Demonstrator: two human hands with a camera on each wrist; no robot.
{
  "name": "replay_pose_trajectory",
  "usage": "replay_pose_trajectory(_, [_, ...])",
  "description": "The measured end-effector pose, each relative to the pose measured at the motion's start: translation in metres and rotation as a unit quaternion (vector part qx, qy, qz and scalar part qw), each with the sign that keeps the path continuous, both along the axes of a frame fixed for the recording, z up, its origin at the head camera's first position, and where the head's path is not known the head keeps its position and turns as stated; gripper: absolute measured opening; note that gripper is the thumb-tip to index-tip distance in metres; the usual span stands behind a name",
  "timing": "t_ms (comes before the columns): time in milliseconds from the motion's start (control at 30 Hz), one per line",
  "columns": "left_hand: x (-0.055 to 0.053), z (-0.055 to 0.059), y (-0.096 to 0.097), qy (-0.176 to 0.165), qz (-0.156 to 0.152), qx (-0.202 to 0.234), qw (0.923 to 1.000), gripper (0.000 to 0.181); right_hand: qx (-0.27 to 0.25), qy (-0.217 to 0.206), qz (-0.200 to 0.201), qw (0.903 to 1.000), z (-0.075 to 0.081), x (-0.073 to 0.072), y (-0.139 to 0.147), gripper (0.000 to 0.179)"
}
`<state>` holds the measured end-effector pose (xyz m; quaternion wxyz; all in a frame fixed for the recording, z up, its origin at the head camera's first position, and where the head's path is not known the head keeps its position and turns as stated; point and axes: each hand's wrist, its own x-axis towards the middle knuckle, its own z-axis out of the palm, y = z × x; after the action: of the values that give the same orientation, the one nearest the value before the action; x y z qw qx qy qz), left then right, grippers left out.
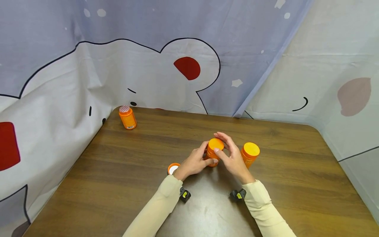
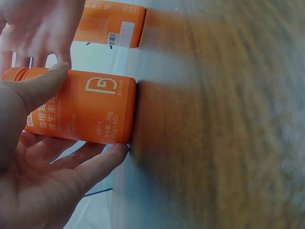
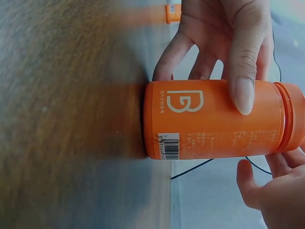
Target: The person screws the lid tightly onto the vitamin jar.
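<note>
Head view — orange bottle (image 1: 211,153) between both hands

Just right of the frame's centre, the left hand (image 1: 193,161) grips the bottle, which stands upright on the wooden table (image 1: 142,148). The right hand (image 1: 234,161) curves about its lid (image 1: 215,143); whether it clasps it, I cannot tell. A second lidded bottle (image 1: 250,154) stands just beside, farther right. An upturned cap (image 1: 173,169) — orange rim, white inside — lies beside the left wrist. At upper left stands a third bottle (image 1: 128,119), topped with a patterned seal.
</note>
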<state>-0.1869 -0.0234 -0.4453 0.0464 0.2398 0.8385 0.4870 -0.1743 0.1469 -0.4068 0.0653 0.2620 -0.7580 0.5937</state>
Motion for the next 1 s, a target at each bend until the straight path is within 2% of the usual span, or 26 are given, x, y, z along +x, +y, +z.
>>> replay_pose_trajectory(133, [0.000, 0.000, 0.000, 0.000, 0.004, 0.000, 1.0000, 0.061, -0.006, 0.010, 0.010, 0.9999, -0.012, -0.007, 0.003, 0.053])
replay_pose_trajectory(433, [0.000, 0.001, 0.000, 0.003, 0.006, -0.006, 1.0000, 0.062, -0.009, 0.017, 0.006, 0.9998, -0.004, -0.003, 0.002, 0.052])
replay_pose_trajectory(600, [0.001, 0.001, 0.000, 0.002, 0.004, -0.005, 1.0000, 0.063, -0.008, 0.002, -0.013, 0.9999, 0.011, 0.006, -0.004, 0.050])
replay_pose_trajectory(833, [0.001, 0.001, -0.001, -0.006, 0.003, -0.004, 1.0000, 0.063, -0.007, -0.021, -0.055, 0.9982, 0.011, 0.007, -0.007, 0.056])
replay_pose_trajectory(1000, [0.000, 0.001, -0.001, -0.007, 0.000, -0.004, 1.0000, 0.064, -0.005, -0.025, -0.072, 0.9971, 0.010, 0.007, -0.009, 0.060])
